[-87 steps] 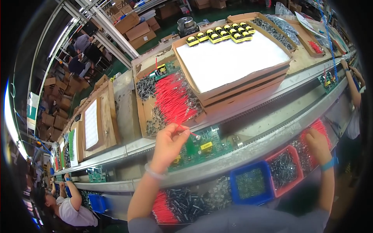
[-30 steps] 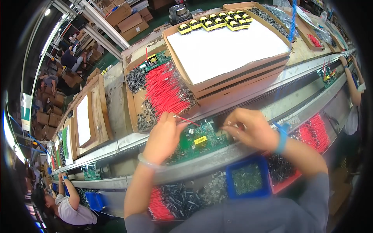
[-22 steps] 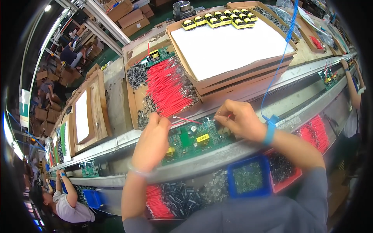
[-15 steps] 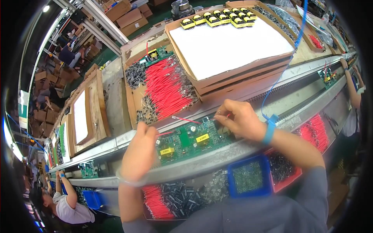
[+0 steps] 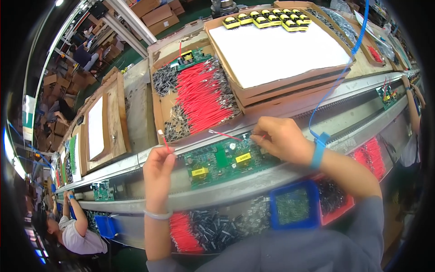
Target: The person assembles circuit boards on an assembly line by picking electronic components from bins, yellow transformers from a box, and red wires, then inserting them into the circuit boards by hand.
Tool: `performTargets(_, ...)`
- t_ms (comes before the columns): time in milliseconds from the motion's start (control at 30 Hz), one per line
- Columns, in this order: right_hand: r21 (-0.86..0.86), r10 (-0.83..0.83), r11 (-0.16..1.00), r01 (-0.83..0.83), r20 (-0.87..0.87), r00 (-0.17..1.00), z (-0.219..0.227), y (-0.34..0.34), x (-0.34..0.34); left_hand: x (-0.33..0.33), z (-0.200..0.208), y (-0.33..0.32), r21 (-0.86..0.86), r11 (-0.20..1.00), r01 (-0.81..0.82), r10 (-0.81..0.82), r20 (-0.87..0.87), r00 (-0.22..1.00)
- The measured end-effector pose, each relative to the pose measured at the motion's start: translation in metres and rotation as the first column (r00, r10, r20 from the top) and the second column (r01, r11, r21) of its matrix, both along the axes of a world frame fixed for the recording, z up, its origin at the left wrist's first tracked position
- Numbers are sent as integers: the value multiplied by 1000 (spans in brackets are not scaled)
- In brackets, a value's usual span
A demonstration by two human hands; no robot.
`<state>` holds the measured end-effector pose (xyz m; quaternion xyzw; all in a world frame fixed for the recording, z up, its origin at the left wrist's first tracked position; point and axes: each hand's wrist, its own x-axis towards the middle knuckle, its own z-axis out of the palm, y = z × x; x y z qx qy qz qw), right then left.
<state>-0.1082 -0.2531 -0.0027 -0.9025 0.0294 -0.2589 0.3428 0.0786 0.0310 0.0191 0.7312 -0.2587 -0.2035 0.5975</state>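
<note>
A green circuit board [image 5: 213, 170] with two yellow-wrapped parts lies in the metal conveyor track in front of me. Just off its left end, my left hand [image 5: 158, 170] pinches a short red wire [image 5: 166, 144] whose metal-tipped end points up. Over the board's right end, my right hand [image 5: 283, 139] has thumb and forefinger pressed together; what lies between them is hidden. Another red wire [image 5: 227, 135] sticks out from the board's far edge, close to my right fingers.
Beyond the track stands a cardboard tray of red wires [image 5: 199, 97], beside stacked cartons [image 5: 281, 90] topped with yellow-black transformers. On the near side are a blue bin [image 5: 272, 204] and loose black parts [image 5: 210, 231]. A blue coiled cord [image 5: 360, 38] runs to my right wristband. Co-workers' hands are at both ends.
My left hand has moved left off the board's end and turned upright, raising the red wire. My right hand stays at the board's right end. The whole view has shifted slightly.
</note>
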Motion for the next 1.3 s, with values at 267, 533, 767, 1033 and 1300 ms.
performTargets(267,-168,-6,985,-32,-221,975,25,14,14,-8,-20,-11,45,995,-93,90,66,994)
performTargets(533,76,63,996,-37,-367,928,42,36,5,-10,-34,-17,22,996,-91,88,110,990)
performTargets(767,125,103,990,-61,-370,923,42,40,9,-11,-36,-18,54,995,-82,73,154,985)
performTargets(1033,209,122,977,-40,-395,910,43,41,8,-12,-30,-18,95,993,-70,49,204,978)
performTargets(1300,245,118,969,-34,-334,935,43,42,8,-13,-27,-15,195,980,-46,-36,399,916)
